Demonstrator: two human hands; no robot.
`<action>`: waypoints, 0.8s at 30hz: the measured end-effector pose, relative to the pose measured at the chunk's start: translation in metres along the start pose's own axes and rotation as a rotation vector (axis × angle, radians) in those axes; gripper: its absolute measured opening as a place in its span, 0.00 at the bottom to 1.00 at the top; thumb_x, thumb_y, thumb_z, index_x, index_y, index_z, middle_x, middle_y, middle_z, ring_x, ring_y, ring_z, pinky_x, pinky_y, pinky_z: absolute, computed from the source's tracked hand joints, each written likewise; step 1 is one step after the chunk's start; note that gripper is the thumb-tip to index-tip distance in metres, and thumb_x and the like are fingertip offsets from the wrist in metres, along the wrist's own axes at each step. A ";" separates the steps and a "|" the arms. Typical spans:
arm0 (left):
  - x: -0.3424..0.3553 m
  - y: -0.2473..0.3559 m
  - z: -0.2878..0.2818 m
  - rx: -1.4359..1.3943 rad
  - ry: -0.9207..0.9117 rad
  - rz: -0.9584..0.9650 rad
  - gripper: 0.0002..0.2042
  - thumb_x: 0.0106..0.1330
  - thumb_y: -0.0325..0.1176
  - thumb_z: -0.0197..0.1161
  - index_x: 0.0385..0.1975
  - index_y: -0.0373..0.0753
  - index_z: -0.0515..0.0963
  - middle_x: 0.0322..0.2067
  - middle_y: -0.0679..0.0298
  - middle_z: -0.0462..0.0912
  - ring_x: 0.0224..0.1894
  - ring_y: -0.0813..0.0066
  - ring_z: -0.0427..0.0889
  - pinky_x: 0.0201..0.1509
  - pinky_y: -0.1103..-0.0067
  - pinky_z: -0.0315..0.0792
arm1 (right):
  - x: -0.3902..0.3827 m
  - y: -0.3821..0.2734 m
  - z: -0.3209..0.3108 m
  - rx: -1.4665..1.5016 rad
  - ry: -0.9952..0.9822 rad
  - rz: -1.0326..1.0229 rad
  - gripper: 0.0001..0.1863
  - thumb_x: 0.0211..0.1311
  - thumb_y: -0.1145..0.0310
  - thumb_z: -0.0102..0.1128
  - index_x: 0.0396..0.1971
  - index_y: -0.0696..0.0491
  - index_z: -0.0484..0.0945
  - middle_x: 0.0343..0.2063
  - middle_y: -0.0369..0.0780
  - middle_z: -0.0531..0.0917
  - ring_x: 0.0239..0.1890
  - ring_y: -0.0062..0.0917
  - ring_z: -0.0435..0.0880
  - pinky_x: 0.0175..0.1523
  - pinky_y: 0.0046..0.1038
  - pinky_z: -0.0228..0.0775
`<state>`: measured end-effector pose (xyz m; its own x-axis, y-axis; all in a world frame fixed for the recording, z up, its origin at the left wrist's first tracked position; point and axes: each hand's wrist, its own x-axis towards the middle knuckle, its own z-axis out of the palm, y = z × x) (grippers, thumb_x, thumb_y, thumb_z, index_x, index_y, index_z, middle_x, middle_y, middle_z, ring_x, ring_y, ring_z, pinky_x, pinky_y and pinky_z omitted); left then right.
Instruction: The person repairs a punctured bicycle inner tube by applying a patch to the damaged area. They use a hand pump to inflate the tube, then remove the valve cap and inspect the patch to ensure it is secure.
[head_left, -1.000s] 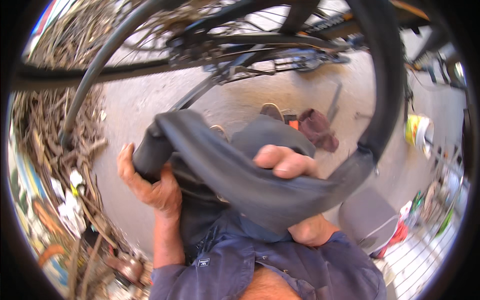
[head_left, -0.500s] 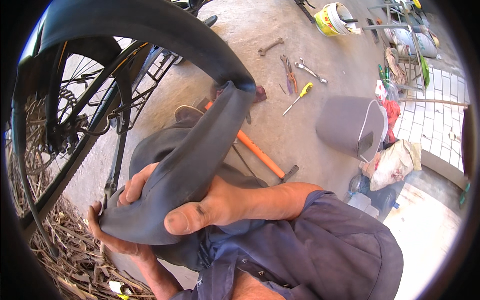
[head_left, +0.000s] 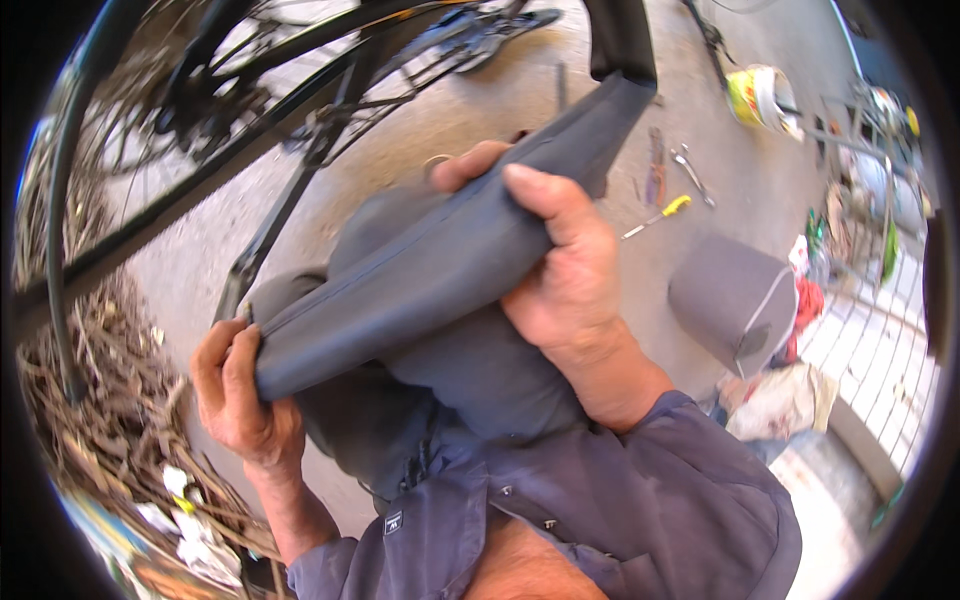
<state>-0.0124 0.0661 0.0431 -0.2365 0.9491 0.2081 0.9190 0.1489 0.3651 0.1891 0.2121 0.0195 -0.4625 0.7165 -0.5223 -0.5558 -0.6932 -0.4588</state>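
Observation:
A wide black rubber inner tube [head_left: 430, 270] stretches across my lap, its upper part folded sharply near the top of the view. My left hand [head_left: 240, 390] grips the tube's lower left end, fingers curled round it. Farther up the same length, my right hand [head_left: 570, 255] is wrapped round it with the thumb on top. A short valve stem [head_left: 249, 313] seems to stick up by my left fingers. The tube's far part runs out of view at the top.
On the left stands a bicycle [head_left: 190, 165], with dry twigs [head_left: 110, 350] below it. A wrench [head_left: 692, 175] and a yellow-handled screwdriver [head_left: 657, 216] lie on the concrete floor. A grey bucket [head_left: 725, 300] lies tipped at right; a yellow-and-white bucket [head_left: 762, 98] stands farther back.
My right hand has slid up along the tube, away from my left hand. The tube's fold has swung to the right and up, and the stretch between my hands is straighter.

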 end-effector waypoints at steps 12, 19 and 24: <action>-0.072 0.009 -0.001 0.029 0.062 -0.114 0.23 0.41 0.13 0.56 0.42 0.33 0.78 0.39 0.54 0.77 0.42 0.60 0.77 0.48 0.73 0.71 | 0.006 0.003 -0.050 0.011 0.116 -0.017 0.16 0.60 0.66 0.56 0.43 0.61 0.73 0.39 0.45 0.81 0.44 0.32 0.79 0.55 0.34 0.68; -0.078 -0.002 0.006 0.066 0.165 -0.128 0.21 0.33 0.18 0.59 0.36 0.31 0.78 0.34 0.54 0.78 0.36 0.60 0.79 0.38 0.72 0.74 | -0.015 -0.006 -0.070 -0.083 0.064 -0.121 0.15 0.64 0.65 0.52 0.43 0.61 0.73 0.41 0.46 0.80 0.45 0.33 0.79 0.55 0.36 0.68; -0.096 -0.016 -0.001 0.073 0.176 -0.054 0.21 0.34 0.18 0.58 0.35 0.32 0.78 0.33 0.55 0.78 0.33 0.61 0.79 0.36 0.73 0.73 | -0.021 -0.011 -0.069 -0.111 0.081 -0.105 0.14 0.65 0.65 0.51 0.43 0.61 0.73 0.40 0.46 0.80 0.45 0.31 0.78 0.55 0.36 0.68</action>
<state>-0.0042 -0.0271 0.0180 -0.3315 0.8770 0.3477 0.9224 0.2239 0.3146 0.2526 0.1996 -0.0145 -0.3466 0.7798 -0.5214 -0.5161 -0.6227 -0.5881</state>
